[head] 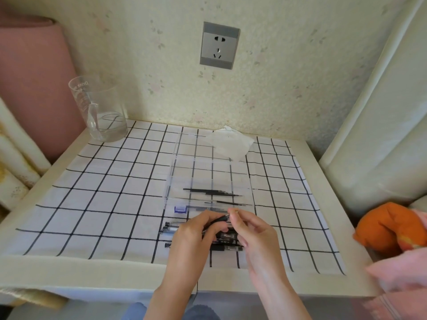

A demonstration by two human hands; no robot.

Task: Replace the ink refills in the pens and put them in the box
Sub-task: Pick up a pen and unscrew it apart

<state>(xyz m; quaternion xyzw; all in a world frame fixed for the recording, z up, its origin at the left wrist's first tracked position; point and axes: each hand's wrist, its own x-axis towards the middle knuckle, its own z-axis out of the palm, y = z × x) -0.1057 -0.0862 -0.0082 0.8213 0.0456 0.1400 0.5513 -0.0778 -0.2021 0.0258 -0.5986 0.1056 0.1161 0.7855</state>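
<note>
My left hand (pixel 196 229) grips a black pen (pixel 219 220) that points up and to the right. My right hand (pixel 250 227) pinches the pen's tip end between thumb and fingers. Under my hands several more pens (pixel 227 247) lie side by side on the checked cloth, partly hidden. A pen with a blue cap (pixel 180 209) lies just beyond them. Behind it stands a clear plastic box (pixel 201 162), and several thin black refills (pixel 212 192) lie inside its near part.
A glass beaker (pixel 101 112) holding some water and a spoon stands at the back left corner. A crumpled white tissue (pixel 230 142) lies behind the box. An orange cloth item (pixel 388 227) sits at the right edge. A wall socket (pixel 219 45) is above.
</note>
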